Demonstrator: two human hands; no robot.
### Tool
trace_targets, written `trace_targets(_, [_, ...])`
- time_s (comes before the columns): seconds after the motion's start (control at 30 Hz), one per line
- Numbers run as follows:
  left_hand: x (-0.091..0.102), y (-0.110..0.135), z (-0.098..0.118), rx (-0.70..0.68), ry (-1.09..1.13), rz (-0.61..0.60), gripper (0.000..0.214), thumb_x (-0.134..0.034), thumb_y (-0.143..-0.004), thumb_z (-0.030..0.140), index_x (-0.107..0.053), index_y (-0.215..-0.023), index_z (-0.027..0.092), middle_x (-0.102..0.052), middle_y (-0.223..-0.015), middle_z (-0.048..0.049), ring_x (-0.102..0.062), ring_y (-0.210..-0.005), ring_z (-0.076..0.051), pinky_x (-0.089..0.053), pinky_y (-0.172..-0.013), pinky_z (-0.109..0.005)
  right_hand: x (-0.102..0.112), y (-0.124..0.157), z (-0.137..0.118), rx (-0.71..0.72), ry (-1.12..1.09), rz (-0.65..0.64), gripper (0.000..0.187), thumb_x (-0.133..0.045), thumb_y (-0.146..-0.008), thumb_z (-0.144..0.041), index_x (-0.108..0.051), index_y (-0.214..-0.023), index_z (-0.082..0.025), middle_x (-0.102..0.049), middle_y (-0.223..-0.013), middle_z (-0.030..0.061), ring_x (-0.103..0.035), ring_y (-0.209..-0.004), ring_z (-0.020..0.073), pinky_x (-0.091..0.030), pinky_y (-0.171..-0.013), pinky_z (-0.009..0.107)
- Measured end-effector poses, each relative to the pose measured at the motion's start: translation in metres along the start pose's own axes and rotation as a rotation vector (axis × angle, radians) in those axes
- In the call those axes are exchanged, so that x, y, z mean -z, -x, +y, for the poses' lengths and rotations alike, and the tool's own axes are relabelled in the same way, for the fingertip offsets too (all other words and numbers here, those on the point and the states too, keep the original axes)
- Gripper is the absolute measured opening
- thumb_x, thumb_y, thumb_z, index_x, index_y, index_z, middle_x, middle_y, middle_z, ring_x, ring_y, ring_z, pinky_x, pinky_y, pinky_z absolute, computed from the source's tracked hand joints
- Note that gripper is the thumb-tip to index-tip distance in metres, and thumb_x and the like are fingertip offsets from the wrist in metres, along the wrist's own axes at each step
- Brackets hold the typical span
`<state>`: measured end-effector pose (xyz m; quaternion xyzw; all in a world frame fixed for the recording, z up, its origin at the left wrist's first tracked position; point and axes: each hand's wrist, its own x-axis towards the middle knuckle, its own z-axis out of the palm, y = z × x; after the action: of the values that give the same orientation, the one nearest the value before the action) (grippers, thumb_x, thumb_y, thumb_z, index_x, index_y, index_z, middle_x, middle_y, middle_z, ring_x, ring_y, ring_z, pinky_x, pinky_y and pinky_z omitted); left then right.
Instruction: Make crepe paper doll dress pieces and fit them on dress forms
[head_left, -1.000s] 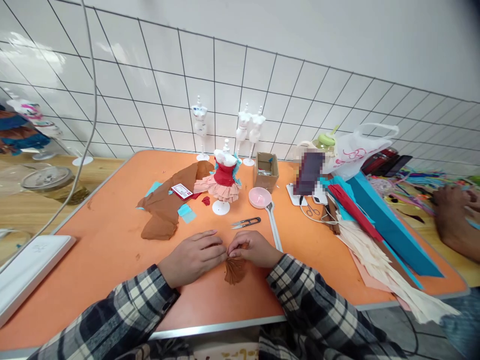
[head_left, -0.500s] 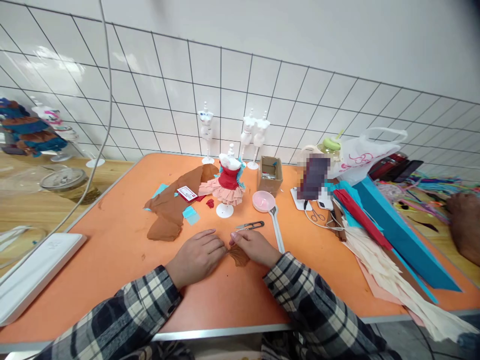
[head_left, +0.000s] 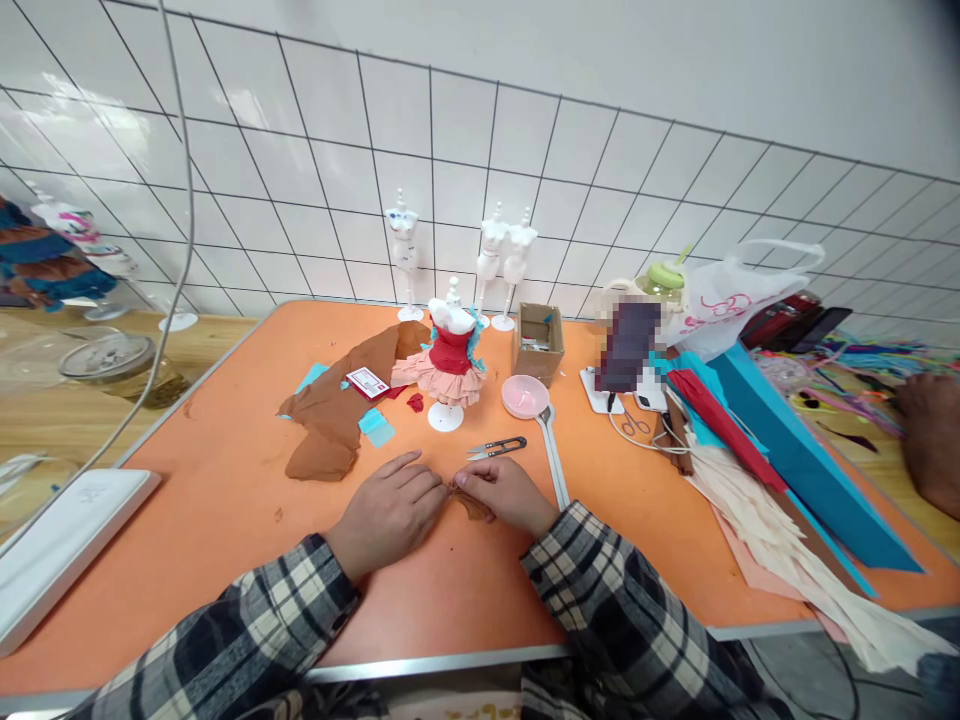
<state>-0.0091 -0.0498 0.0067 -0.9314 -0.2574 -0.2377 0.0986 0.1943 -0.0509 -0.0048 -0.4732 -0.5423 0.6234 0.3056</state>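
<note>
My right hand (head_left: 508, 495) pinches a small, gathered piece of brown crepe paper (head_left: 472, 508) between thumb and fingers, low over the orange table. Against its left end my left hand (head_left: 390, 512) closes its fingertips; the left thumb is hidden beneath. Just beyond my hands lie black thread snips (head_left: 498, 447). A small dress form (head_left: 450, 350) stands behind them in a red bodice and ruffled pink skirt. On the left, a large brown crepe paper sheet (head_left: 324, 455) spreads out, with a white-and-red card (head_left: 367, 383) and a light-blue scrap (head_left: 376, 428) near it.
A pink bowl (head_left: 525, 397), long grey-white tool (head_left: 553, 460) and cardboard box (head_left: 538, 345) stand right of centre. Bare dress forms (head_left: 403, 250) line the wall. Coloured paper strips (head_left: 795, 470) cover the right side; a white power strip (head_left: 79, 550) lies left. Another person's hand (head_left: 930, 440) shows far right.
The brown piece has been drawn in and folded smaller between my fingers, and my right fingertips sit slightly lower and closer to the left ones. The view has shifted a little.
</note>
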Motion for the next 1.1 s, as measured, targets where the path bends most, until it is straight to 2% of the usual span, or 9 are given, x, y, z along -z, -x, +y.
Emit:
trace_targets(0.17, [0.000, -0.002, 0.001, 0.011, -0.003, -0.007, 0.018, -0.049, -0.090, 0.014, -0.066, -0.087, 0.018, -0.071, -0.080, -0.0022, -0.065, -0.078, -0.016, -0.042, -0.103, -0.041, -0.003, -0.001, 0.003, 0.033, -0.100, -0.028, 0.029, -0.065, -0.078, -0.045, -0.063, -0.075, -0.015, -0.049, -0.047, -0.0054, -0.042, -0.040, 0.0083, -0.033, -0.041, 0.022])
trace_targets(0.27, [0.001, -0.003, 0.000, 0.025, -0.008, -0.013, 0.019, -0.048, -0.090, 0.015, -0.067, -0.086, 0.019, -0.071, -0.080, -0.0024, -0.065, -0.077, -0.016, -0.042, -0.102, -0.042, -0.003, -0.003, 0.006, 0.059, -0.074, 0.000, 0.024, -0.065, -0.078, -0.039, -0.067, -0.080, -0.015, -0.052, -0.049, -0.0045, -0.045, -0.043, 0.0093, -0.037, -0.044, 0.023])
trace_targets(0.33, [0.001, -0.004, 0.000, 0.036, -0.005, -0.026, 0.020, -0.048, -0.090, 0.015, -0.067, -0.087, 0.019, -0.071, -0.080, -0.0024, -0.066, -0.076, -0.016, -0.043, -0.101, -0.042, -0.003, -0.001, 0.006, 0.132, 0.047, 0.055, 0.018, -0.064, -0.080, -0.032, -0.070, -0.083, -0.016, -0.059, -0.058, -0.0012, -0.053, -0.051, 0.0113, -0.042, -0.050, 0.024])
trace_targets(0.47, [0.000, -0.004, 0.000, 0.103, 0.063, -0.042, 0.019, -0.050, -0.091, 0.019, -0.068, -0.085, 0.020, -0.072, -0.078, -0.0021, -0.066, -0.073, -0.016, -0.044, -0.098, -0.042, -0.001, 0.005, 0.001, 0.423, 0.438, 0.152, 0.012, -0.064, -0.081, -0.022, -0.073, -0.088, -0.019, -0.069, -0.083, 0.0049, -0.063, -0.076, 0.0161, -0.050, -0.071, 0.028])
trace_targets(0.57, [-0.002, -0.004, -0.001, 0.198, 0.191, -0.068, 0.020, -0.050, -0.091, 0.021, -0.069, -0.086, 0.020, -0.073, -0.079, -0.0021, -0.066, -0.074, -0.017, -0.046, -0.095, -0.041, 0.002, 0.009, 0.000, 0.561, 0.677, 0.144, 0.016, -0.066, -0.081, -0.022, -0.072, -0.096, -0.020, -0.069, -0.094, 0.0067, -0.063, -0.087, 0.0187, -0.049, -0.079, 0.030])
trace_targets(0.63, [-0.003, -0.004, -0.002, 0.264, 0.288, -0.095, 0.020, -0.051, -0.091, 0.023, -0.070, -0.084, 0.020, -0.072, -0.077, -0.0025, -0.065, -0.074, -0.018, -0.049, -0.086, -0.038, 0.004, 0.008, 0.001, 0.600, 0.764, 0.115, 0.016, -0.065, -0.083, -0.022, -0.071, -0.098, -0.020, -0.069, -0.096, 0.0068, -0.062, -0.090, 0.0195, -0.048, -0.079, 0.031])
trace_targets(0.73, [-0.004, -0.005, -0.002, 0.364, 0.452, -0.138, 0.020, -0.053, -0.090, 0.025, -0.070, -0.081, 0.019, -0.070, -0.074, -0.0031, -0.063, -0.072, -0.017, -0.049, -0.070, -0.030, 0.008, 0.006, 0.003, 0.636, 0.755, 0.090, 0.014, -0.063, -0.084, -0.020, -0.070, -0.097, -0.020, -0.069, -0.095, 0.0057, -0.062, -0.088, 0.0185, -0.048, -0.078, 0.030])
trace_targets(0.87, [-0.005, -0.007, -0.002, 0.538, 0.719, -0.168, 0.019, -0.056, -0.087, 0.026, -0.071, -0.078, 0.017, -0.069, -0.072, -0.0024, -0.060, -0.064, -0.014, -0.046, -0.060, -0.023, 0.010, 0.004, 0.005, 0.654, 0.649, 0.102, 0.010, -0.064, -0.084, -0.020, -0.069, -0.092, -0.020, -0.069, -0.091, 0.0046, -0.062, -0.086, 0.0173, -0.048, -0.078, 0.029])
trace_targets(1.1, [-0.008, -0.009, -0.006, 0.736, 1.056, -0.190, 0.026, -0.063, -0.082, 0.037, -0.071, -0.074, 0.014, -0.071, -0.071, -0.0045, -0.062, -0.065, -0.016, -0.049, -0.062, -0.025, 0.005, 0.002, 0.005, 0.598, 0.499, 0.126, 0.005, -0.066, -0.083, -0.023, -0.069, -0.085, -0.020, -0.067, -0.082, 0.0034, -0.061, -0.079, 0.0163, -0.047, -0.074, 0.029])
